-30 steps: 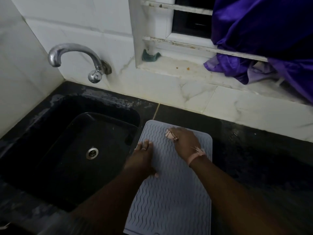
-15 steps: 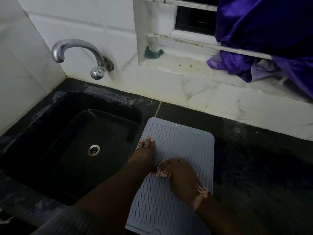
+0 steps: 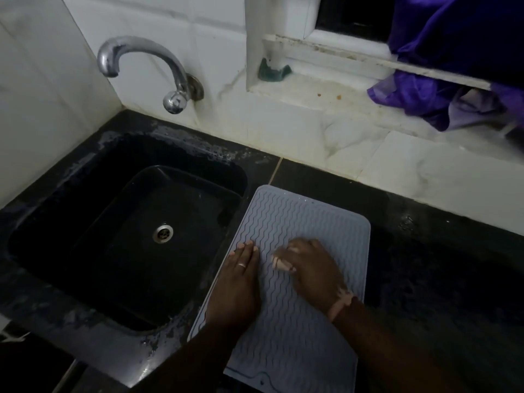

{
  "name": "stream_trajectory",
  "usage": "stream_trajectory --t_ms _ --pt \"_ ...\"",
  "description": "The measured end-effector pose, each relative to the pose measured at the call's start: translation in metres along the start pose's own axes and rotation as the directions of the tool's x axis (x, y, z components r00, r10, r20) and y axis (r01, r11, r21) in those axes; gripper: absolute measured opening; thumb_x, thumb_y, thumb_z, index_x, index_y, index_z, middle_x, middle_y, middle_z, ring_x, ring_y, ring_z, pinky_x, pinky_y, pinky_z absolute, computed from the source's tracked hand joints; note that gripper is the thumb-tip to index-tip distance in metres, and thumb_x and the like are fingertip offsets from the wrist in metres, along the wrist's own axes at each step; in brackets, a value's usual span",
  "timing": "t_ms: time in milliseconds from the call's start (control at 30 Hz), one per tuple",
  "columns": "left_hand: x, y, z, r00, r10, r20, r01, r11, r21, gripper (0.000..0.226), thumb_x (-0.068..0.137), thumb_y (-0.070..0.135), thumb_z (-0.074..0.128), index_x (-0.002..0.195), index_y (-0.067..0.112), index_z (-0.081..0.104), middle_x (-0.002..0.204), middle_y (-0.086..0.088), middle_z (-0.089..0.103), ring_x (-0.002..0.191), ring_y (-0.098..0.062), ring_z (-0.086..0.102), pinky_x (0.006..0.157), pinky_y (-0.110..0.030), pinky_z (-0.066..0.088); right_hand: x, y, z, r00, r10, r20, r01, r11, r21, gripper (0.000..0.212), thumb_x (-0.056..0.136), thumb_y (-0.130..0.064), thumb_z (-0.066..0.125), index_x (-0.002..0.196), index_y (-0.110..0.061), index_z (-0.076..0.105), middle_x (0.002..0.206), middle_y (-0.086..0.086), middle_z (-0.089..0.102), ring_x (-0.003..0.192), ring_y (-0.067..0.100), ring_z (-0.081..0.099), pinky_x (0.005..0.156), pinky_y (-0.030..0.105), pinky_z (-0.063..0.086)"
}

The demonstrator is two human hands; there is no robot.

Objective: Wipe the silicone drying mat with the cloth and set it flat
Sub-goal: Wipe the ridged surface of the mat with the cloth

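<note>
A grey silicone drying mat [image 3: 297,219] with wavy ridges lies flat on the black counter, just right of the sink. My left hand [image 3: 239,282] presses palm-down on the mat's left edge, fingers together and a ring on one finger. My right hand [image 3: 312,268] is on the middle of the mat, closed on a small pale pink cloth [image 3: 280,263] that peeks out under the fingers. The hand hides most of the cloth.
A black sink [image 3: 136,236] with a steel drain fills the left. A chrome tap [image 3: 147,66] juts from the white tiled wall. Purple fabric [image 3: 453,52] hangs over the window sill at top right. A dark green scrap [image 3: 273,72] sits on the sill. Black counter [image 3: 439,265] extends right.
My right hand with the cloth swept from the mat's far end toward me, then moved back up to the middle. My left hand stayed pressed on the left edge.
</note>
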State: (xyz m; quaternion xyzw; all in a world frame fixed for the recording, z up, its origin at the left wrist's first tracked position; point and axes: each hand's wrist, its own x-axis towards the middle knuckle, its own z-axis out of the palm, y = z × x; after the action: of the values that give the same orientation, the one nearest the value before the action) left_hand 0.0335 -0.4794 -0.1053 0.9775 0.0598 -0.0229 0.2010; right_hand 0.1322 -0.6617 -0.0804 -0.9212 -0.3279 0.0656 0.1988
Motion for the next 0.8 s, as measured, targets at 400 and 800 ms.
stream_trajectory --t_ms 400,800 --pt "0.004 0.002 -0.004 0.999 -0.026 0.042 0.024 0.999 0.046 0.069 0.105 0.037 0.038 0.163 0.026 0.004 0.171 0.004 -0.007 0.156 -0.012 -0.01 0.123 -0.03 -0.009 0.083 0.042 -0.002 0.949 0.262 -0.176 -0.265 0.964 0.004 0.042 0.093 -0.012 0.059 0.131 -0.029 0.064 0.124 0.003 0.061 0.115 0.027 0.056 0.101 0.044 0.049" --pt "0.003 -0.005 0.005 0.999 0.002 0.037 -0.004 0.998 0.055 0.067 0.103 0.038 0.037 0.163 0.022 0.012 0.171 0.0 0.001 0.158 -0.015 -0.002 0.129 -0.038 0.007 -0.034 -0.009 0.015 0.994 -0.026 -0.111 0.026 1.0 0.002 0.042 0.09 -0.013 0.056 0.126 -0.031 0.067 0.119 -0.003 0.063 0.11 0.021 0.054 0.093 0.038 0.046"
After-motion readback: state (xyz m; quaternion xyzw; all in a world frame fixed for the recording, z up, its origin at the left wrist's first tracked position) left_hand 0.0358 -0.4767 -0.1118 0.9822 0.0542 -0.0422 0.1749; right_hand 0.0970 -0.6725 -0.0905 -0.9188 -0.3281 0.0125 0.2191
